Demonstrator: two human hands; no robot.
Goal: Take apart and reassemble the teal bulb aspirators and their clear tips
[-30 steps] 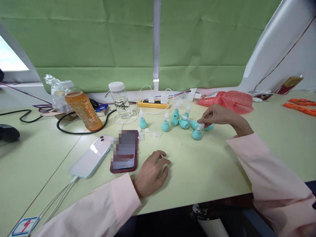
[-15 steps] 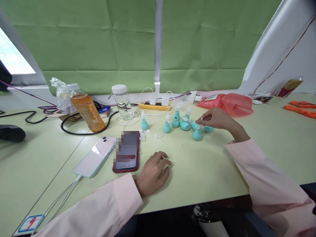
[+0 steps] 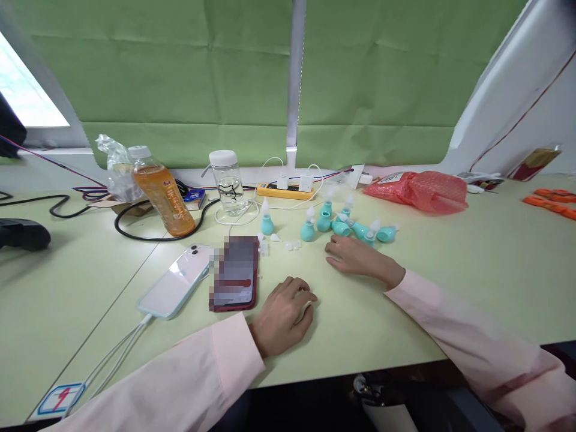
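Observation:
My left hand [image 3: 285, 315] lies on the table beside the dark red phone [image 3: 234, 273], its fingers loosely curved and apart, with nothing in it. Farther right, my right hand [image 3: 355, 257] rests low over the tabletop, empty, its fingers bent a little and apart. Just beyond it is a cluster of teal rubber bulbs, which look like nasal aspirators. One bulb with a clear tip [image 3: 308, 229] stands upright, as does another bulb [image 3: 267, 223] farther left. An open-necked bulb [image 3: 323, 221] has no tip. Another tipped bulb [image 3: 371, 233] is partly hidden behind my right hand.
Small clear plastic pieces [image 3: 293, 245] lie near the phone. A white phone [image 3: 175, 282] with a cable lies left. Behind are an orange drink bottle [image 3: 164, 198], a water bottle [image 3: 227, 186], a yellow power strip [image 3: 285, 191] and a red bubble-wrap bag [image 3: 418, 192].
My right hand has let go of the tip on the front bulb and come down left and nearer to me. My left hand stays in place; the view has shifted slightly.

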